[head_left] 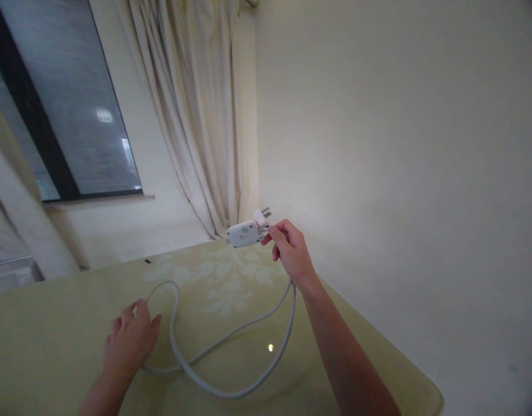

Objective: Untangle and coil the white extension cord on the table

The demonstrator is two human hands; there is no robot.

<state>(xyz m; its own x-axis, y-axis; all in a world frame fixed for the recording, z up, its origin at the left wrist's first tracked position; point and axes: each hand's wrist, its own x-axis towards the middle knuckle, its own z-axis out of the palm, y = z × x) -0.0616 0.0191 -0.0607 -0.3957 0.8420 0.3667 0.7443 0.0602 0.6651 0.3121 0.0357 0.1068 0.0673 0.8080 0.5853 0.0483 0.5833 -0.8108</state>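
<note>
A white power strip [243,234] is held up above the far right part of the table by my right hand [289,245]. Its three-pin plug [261,216] sits against the strip's end, prongs pointing up and right. My right thumb and fingers are closed around the cord at that end. From below this hand the white cord [231,395] hangs and loops across the tabletop toward the left. My left hand [129,338] is over the left end of the loop, thumb apart and fingers loosely curved; the cord passes behind it, and its fingertips are partly hidden.
The table [231,358] has a yellow-green patterned cover and runs along a bare wall [391,173] on the right. A small black object [147,261] lies near its far edge. Beyond are a long curtain [196,115] and a dark-framed window [70,104].
</note>
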